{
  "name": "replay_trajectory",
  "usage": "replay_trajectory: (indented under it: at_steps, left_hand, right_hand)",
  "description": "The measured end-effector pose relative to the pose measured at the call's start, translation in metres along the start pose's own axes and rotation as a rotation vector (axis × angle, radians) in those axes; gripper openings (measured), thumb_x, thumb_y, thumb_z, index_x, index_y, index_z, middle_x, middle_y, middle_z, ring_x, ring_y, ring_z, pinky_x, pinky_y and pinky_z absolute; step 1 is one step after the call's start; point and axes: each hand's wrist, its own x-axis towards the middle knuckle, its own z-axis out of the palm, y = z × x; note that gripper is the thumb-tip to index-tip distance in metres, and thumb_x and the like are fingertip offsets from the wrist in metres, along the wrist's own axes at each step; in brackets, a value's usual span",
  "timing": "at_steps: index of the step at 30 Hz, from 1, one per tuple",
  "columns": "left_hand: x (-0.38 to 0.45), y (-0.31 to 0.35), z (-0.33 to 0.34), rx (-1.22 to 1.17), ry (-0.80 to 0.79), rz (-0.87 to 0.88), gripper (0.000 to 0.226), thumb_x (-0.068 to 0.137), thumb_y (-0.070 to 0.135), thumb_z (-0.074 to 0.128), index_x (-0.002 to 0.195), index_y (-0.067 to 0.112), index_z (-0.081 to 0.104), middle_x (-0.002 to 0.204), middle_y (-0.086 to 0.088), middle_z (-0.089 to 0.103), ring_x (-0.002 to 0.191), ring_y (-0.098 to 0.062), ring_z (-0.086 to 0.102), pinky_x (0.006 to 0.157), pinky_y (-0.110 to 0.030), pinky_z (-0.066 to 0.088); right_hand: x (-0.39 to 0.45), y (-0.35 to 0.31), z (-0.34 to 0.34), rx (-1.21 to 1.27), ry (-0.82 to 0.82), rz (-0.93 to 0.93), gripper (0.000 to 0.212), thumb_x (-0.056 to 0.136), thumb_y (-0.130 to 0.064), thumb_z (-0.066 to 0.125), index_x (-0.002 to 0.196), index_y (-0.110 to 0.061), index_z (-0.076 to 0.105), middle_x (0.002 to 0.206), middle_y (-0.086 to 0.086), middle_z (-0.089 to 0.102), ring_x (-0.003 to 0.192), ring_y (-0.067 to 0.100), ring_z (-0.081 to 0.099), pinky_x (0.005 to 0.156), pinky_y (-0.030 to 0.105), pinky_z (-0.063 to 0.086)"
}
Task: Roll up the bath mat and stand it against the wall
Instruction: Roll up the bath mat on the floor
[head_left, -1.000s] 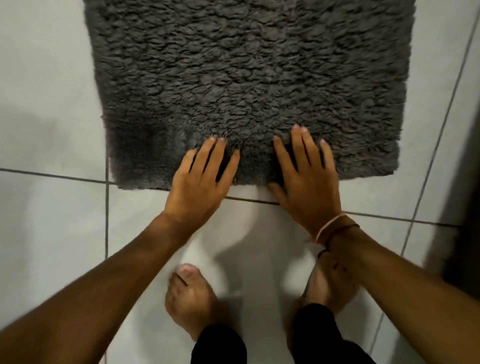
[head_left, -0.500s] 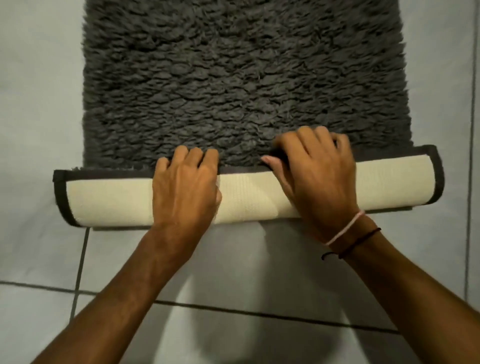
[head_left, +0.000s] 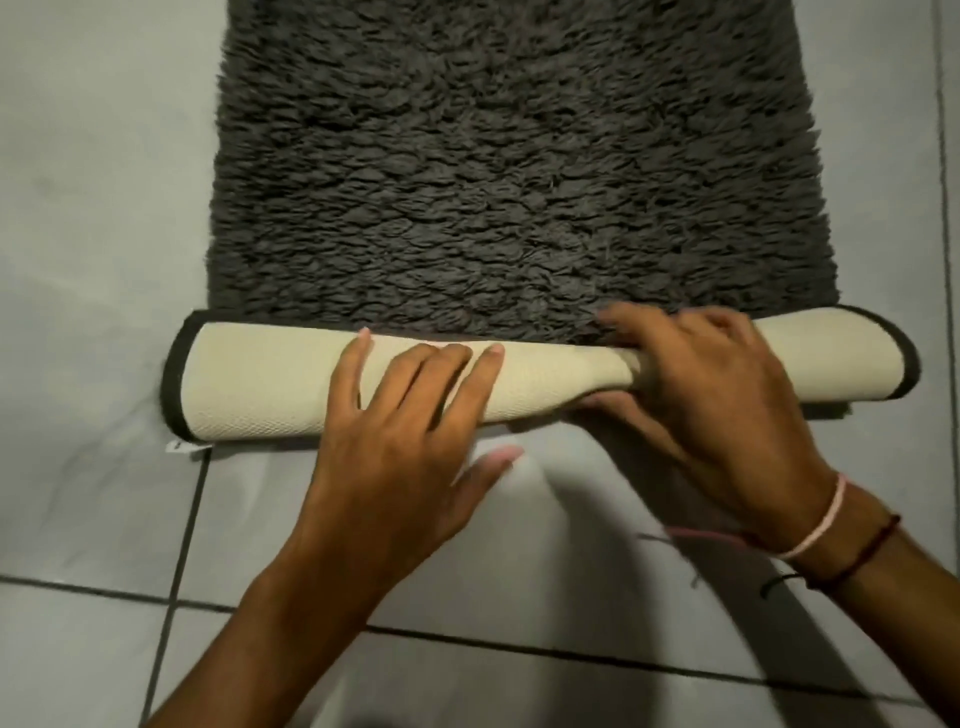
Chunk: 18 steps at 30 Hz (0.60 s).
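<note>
A shaggy dark grey bath mat (head_left: 514, 171) lies flat on the tiled floor and runs past the top of the view. Its near end is turned over into a low roll (head_left: 270, 384) that shows the cream backing with a dark bound edge. My left hand (head_left: 400, 441) rests flat on top of the roll left of centre, fingers spread. My right hand (head_left: 701, 384) wraps around the roll right of centre and squeezes it thin, thumb underneath and fingers over the far side.
Pale grey floor tiles (head_left: 104, 509) with dark grout lines surround the mat on the left, right and near side. A small white label (head_left: 179, 447) sticks out under the roll's left end. No wall shows.
From flat a second ago, the mat's near edge has been turned over into a roll. Since half a second ago the left hand has flattened and the right hand has closed around the roll.
</note>
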Motion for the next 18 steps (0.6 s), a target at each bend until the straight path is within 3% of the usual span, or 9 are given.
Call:
replay_trajectory:
  at_steps: [3,6,9,12,14,16,18]
  left_hand:
    - [0.014,-0.015,0.004,0.014,0.142,0.034,0.045,0.105,0.037,0.046,0.145,0.018,0.053,0.126,-0.004,0.067,0.112,-0.025,0.064,0.106,-0.055,0.041]
    - [0.052,-0.039,0.002,0.001,0.180,0.079,0.041,0.106,0.040,0.039,0.142,0.026,0.049,0.115,0.001,0.066,0.101,-0.025,0.062,0.092,-0.046,0.042]
    - [0.089,-0.052,-0.004,0.100,0.140,0.036,0.040,0.104,0.045,0.038,0.138,0.028,0.049,0.122,-0.004,0.062,0.107,-0.029,0.057,0.094,-0.047,0.039]
    - [0.098,-0.049,-0.006,0.150,0.276,-0.057,0.030,0.104,0.041,0.046,0.119,0.022,0.063,0.127,-0.011,0.062,0.111,-0.032,0.058,0.096,-0.049,0.040]
    - [0.093,-0.046,-0.003,0.123,0.241,-0.070,0.053,0.103,0.058,0.037,0.124,0.018,0.064,0.128,-0.011,0.063,0.112,-0.032,0.058,0.099,-0.050,0.040]
    - [0.091,-0.047,0.000,0.118,0.128,-0.060,0.092,0.090,0.083,0.028,0.140,0.011,0.054,0.134,-0.013,0.060,0.117,-0.034,0.054,0.102,-0.050,0.039]
    - [0.098,-0.052,-0.003,0.182,0.034,-0.045,0.110,0.078,0.095,0.026,0.144,0.009,0.047,0.135,-0.013,0.058,0.117,-0.033,0.053,0.101,-0.049,0.038]
  right_hand:
    - [0.004,-0.005,0.005,-0.060,0.143,0.129,0.045,0.094,-0.057,0.065,0.123,-0.022,0.061,0.118,0.003,0.070,0.110,0.028,0.062,0.110,0.056,0.041]
    - [0.007,-0.011,0.012,-0.116,0.260,0.130,0.045,0.101,-0.048,0.062,0.130,-0.015,0.067,0.133,0.011,0.068,0.124,0.033,0.062,0.114,0.064,0.038]
    - [0.027,-0.005,0.009,-0.148,0.052,0.143,0.074,0.099,-0.070,0.042,0.150,-0.018,0.054,0.156,0.008,0.054,0.147,0.029,0.048,0.124,0.066,0.022]
    - [0.057,0.010,0.007,-0.187,-0.105,0.121,0.094,0.090,-0.086,0.027,0.155,-0.022,0.047,0.160,0.006,0.049,0.151,0.024,0.042,0.128,0.062,0.016]
    - [0.073,0.022,0.007,-0.168,-0.080,0.107,0.094,0.087,-0.089,0.023,0.148,-0.024,0.054,0.153,0.006,0.055,0.144,0.024,0.048,0.125,0.056,0.024]
    - [0.085,0.030,0.009,-0.135,-0.031,0.090,0.088,0.086,-0.089,0.025,0.139,-0.027,0.061,0.139,0.007,0.060,0.129,0.026,0.054,0.113,0.048,0.036]
    - [0.093,0.033,0.011,-0.169,-0.022,0.080,0.086,0.087,-0.089,0.022,0.133,-0.028,0.062,0.123,0.006,0.061,0.112,0.026,0.056,0.101,0.045,0.040]
